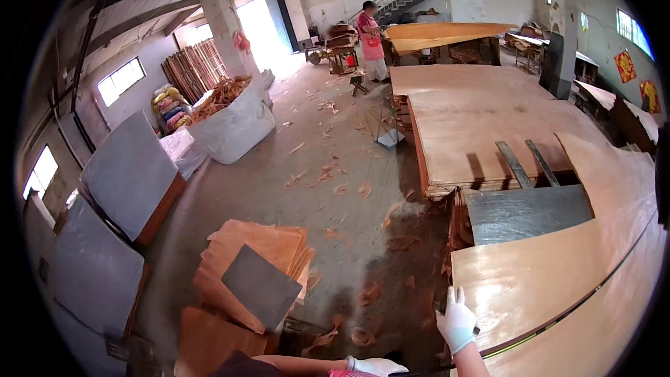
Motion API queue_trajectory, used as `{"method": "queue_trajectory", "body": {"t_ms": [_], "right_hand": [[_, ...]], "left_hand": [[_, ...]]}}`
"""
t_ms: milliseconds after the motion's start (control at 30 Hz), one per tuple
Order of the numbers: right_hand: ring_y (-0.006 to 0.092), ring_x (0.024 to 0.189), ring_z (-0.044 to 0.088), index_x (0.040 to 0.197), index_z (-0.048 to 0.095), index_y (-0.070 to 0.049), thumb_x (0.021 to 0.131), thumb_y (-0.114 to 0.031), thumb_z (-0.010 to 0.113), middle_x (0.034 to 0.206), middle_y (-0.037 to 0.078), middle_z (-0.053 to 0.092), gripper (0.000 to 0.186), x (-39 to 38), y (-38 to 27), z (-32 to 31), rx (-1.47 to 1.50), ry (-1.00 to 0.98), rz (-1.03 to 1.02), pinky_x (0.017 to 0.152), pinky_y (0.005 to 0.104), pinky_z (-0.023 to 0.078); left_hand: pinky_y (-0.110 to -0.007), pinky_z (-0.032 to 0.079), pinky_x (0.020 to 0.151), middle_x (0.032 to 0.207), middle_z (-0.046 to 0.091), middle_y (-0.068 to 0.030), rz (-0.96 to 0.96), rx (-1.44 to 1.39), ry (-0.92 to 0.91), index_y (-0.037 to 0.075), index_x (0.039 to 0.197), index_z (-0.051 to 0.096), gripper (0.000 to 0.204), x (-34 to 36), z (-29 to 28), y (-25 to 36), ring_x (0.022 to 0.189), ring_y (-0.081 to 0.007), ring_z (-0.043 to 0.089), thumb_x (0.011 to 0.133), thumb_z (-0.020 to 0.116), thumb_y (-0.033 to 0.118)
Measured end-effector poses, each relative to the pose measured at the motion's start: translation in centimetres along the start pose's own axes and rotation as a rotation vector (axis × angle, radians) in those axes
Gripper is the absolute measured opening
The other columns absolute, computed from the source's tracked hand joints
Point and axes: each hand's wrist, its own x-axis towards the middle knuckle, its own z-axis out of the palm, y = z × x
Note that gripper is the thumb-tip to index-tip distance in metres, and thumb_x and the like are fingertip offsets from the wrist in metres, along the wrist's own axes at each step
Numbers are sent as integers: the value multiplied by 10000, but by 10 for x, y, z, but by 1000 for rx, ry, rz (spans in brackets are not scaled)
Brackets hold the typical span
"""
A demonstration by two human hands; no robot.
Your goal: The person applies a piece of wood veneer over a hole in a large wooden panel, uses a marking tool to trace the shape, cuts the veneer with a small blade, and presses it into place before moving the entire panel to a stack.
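Both my hands wear white gloves. My left hand [377, 366] is low at the bottom edge, partly cut off, closed at the near end of a long thin dark rod [558, 318]. That rod, edged yellow-green, runs across the pale wood veneer sheet [530, 269] toward the right. My right hand [457, 322] lies at the sheet's left edge, fingers stretched and apart. A small dark piece shows beside its palm; what it is I cannot make out. Beyond the sheet, a dark grey metal plate [527, 215] lies on the stack, with two flat metal bars [514, 165] behind it.
A large veneer stack [488, 98] stands ahead. On the floor at left are brown sheets [244, 265] under a grey board [262, 287]. Wrapped stacks [132, 174] lean farther left, near a white sack of scraps [234, 129]. A person [372, 42] in pink stands far off.
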Motion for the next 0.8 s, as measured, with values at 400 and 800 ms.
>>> {"method": "queue_trajectory", "body": {"t_ms": [400, 800], "right_hand": [[313, 912, 666, 1511, 213, -65, 808, -136, 580, 1476, 225, 362, 796, 56, -2, -5, -393, 66, -29, 748, 414, 564], [115, 466, 462, 887, 650, -57, 796, -157, 630, 569, 19, 507, 137, -36, 141, -23, 1078, 446, 447, 416, 284, 353]], "left_hand": [[-453, 462, 925, 1178, 620, -232, -72, -68, -125, 11, 1263, 561, 576, 38, 8, -14, 1089, -388, 581, 811, 621, 361], [-515, 454, 744, 926, 649, -277, -139, -105, 149, -34, 923, 682, 506, 16, 55, 52, 854, -446, 611, 829, 635, 461]]}}
